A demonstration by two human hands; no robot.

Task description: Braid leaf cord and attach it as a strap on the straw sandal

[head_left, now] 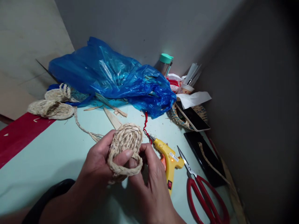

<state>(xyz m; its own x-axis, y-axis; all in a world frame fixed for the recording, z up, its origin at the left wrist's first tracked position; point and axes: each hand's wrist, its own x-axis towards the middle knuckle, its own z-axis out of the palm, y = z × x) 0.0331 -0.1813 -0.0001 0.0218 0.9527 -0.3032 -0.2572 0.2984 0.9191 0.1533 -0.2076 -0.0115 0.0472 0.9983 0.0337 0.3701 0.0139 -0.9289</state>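
Note:
A small braided straw slipper (127,140), with an oval coiled sole and a braided strap across the near end, is held up over the table. My left hand (98,161) is wrapped round its left side, the thumb pushed under the strap. From the right, my right hand (151,177) closes on the strap's right end, its thumb and fingers touching the braid. The right fingertips are partly hidden behind the slipper. Just right of that hand lies a yellow glue gun (171,163) with a lit switch. Red-handled scissors (202,193) lie beyond it.
A blue plastic bag (109,71) spreads along the wall. More straw slippers (52,109) sit at the left on a red strip (23,137). At right are a woven basket (201,112), a phone (191,116), a black tablet-like slab (205,158) and a green-lidded bottle (164,63).

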